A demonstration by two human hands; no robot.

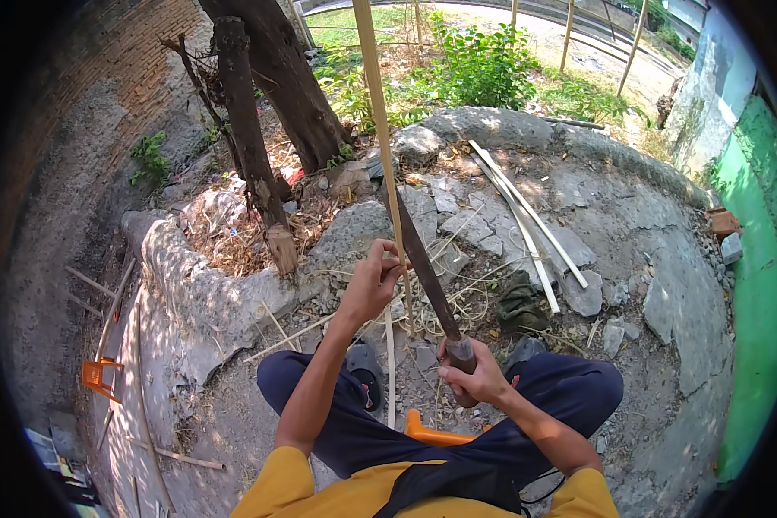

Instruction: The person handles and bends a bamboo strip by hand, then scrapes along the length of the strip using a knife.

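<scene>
My left hand (373, 283) pinches a long pale bamboo strip (376, 95) between thumb and fingers. The strip stands nearly upright, running out past the top edge, with its lower end between my feet. A machete (427, 281) with a dark blade is in my right hand (476, 373), whose fingers wrap round its wooden handle (465, 399). Its blade slants up and away to the left, close beside the strip; whether the two touch, I cannot tell. Thin bamboo shavings (466, 298) litter the ground just beyond my feet.
Bamboo strips (527, 229) lie on broken concrete at the right, near a dark crumpled cloth (521, 304). Tree trunks (276, 78) rise at the far left behind a low concrete rim (181, 285). An orange chair (102, 378) is at the left, a green wall (755, 302) at the right.
</scene>
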